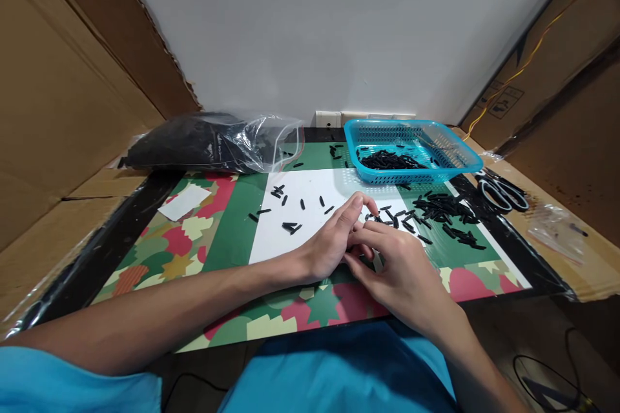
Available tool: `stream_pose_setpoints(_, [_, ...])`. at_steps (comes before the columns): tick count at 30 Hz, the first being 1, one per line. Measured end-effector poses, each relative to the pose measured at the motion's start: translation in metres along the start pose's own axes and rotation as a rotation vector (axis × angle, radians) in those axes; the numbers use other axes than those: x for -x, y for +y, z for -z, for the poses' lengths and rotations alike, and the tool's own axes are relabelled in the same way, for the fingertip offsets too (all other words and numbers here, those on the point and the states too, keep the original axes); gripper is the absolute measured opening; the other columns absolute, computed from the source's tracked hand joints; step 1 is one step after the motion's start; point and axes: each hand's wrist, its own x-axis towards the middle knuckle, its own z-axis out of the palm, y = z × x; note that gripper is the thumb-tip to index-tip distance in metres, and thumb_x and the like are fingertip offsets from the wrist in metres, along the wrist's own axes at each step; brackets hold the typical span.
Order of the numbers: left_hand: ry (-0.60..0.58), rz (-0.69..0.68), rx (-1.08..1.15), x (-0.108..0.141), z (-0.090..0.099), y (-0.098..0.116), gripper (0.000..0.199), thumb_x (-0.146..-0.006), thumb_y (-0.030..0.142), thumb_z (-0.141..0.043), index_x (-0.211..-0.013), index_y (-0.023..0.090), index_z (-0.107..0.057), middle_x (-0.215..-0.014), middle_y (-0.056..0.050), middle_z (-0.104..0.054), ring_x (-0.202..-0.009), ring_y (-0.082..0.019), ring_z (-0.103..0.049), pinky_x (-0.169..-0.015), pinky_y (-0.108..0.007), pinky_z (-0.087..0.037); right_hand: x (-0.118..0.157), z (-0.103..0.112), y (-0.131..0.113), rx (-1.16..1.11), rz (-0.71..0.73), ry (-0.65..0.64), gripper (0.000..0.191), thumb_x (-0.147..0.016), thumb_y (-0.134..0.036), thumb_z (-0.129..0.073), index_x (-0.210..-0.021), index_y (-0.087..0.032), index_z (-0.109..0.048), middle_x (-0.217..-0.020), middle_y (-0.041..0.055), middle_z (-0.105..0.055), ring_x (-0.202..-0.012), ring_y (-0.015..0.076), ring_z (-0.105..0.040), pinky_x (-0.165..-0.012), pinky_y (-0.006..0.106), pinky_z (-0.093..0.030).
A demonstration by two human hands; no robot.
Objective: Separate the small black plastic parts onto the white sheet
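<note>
My left hand [332,242] and my right hand [400,258] meet over the white sheet [271,245] near the front of the table. The fingers of both are bent and pressed together. Whatever lies between the fingertips is hidden. Small black elongated pieces [303,204] lie scattered on the sheet to the left of my hands. Just beyond my right hand, more of them spread towards a loose heap [443,208] on the green patterned mat [235,232].
A blue plastic basket [356,174] at the back right holds many black pieces. A clear bag of black material [194,142] lies back left. Scissors [501,195] and a small plastic bag [557,232] are at right, a paper scrap [184,202] at left. Cardboard [62,64] walls the side.
</note>
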Motion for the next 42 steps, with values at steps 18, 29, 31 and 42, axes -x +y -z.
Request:
stream_pose_setpoints(18, [-0.075, -0.001, 0.018, 0.000, -0.001, 0.000, 0.038, -0.107, 0.061, -0.055, -0.100, 0.025, -0.048, -0.060, 0.011, -0.040, -0.047, -0.007, -0.032, -0.044, -0.017, -0.028, -0.003, 0.023, 0.019, -0.604, -0.196, 0.278, 0.018, -0.100, -0.038, -0.078, -0.096, -0.021, -0.072, -0.074, -0.0018, -0.070, -0.060, 0.0118, -0.060, -0.053, 0.023, -0.046])
stream_pose_setpoints(29, [-0.090, -0.083, -0.060, 0.003, 0.000, -0.001, 0.036, -0.106, 0.057, -0.061, -0.104, 0.022, -0.054, -0.057, 0.011, -0.042, -0.046, -0.006, -0.031, -0.044, -0.019, -0.023, -0.008, 0.021, 0.027, -0.782, -0.281, 0.247, 0.034, -0.090, -0.049, -0.088, -0.094, -0.020, -0.071, -0.061, -0.0037, -0.064, -0.047, 0.0108, -0.052, -0.045, 0.023, -0.039])
stream_pose_setpoints(31, [-0.092, -0.078, -0.020, 0.002, 0.001, -0.002, 0.035, -0.106, 0.056, -0.063, -0.103, 0.022, -0.054, -0.056, 0.012, -0.039, -0.045, -0.006, -0.028, -0.044, -0.019, -0.021, -0.008, 0.024, 0.029, -0.765, -0.291, 0.213, 0.037, -0.090, -0.053, -0.087, -0.091, -0.019, -0.071, -0.061, -0.0025, -0.065, -0.047, 0.0117, -0.053, -0.045, 0.024, -0.041])
stream_pose_setpoints(42, [-0.063, -0.055, 0.022, 0.003, 0.000, 0.001, 0.037, -0.108, 0.057, -0.059, -0.097, 0.021, -0.055, -0.054, 0.011, -0.039, -0.045, -0.005, -0.027, -0.044, -0.016, -0.026, -0.008, 0.030, 0.033, -0.683, -0.252, 0.193, 0.036, -0.093, -0.053, -0.083, -0.088, -0.019, -0.074, -0.066, 0.0000, -0.067, -0.051, 0.0130, -0.057, -0.047, 0.025, -0.044])
